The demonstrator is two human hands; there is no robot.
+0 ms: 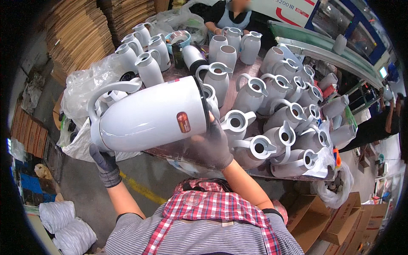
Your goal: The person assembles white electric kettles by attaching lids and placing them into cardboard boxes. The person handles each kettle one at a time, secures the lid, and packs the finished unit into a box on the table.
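Note:
I hold a light grey vacuum jug [148, 114] on its side in front of me, its black base to the right and its handle to the left. A small red-brown sticker [183, 123] is on its body. My right hand [212, 146], in a dark grey glove, is closed round the base end. My left hand [104, 163], gloved too, grips the neck end from below, with its fingers partly hidden behind the jug. Just beyond the base stand several open-topped grey jugs [236, 123], upright and with no lids on.
Many more jugs crowd the table, with a blue basket [180, 38] at the back. Clear plastic bags [91, 85] lie left, near stacked cardboard [76, 34]. A co-worker [229, 19] sits across the table. Open cartons [308, 219] stand on the floor at the lower right.

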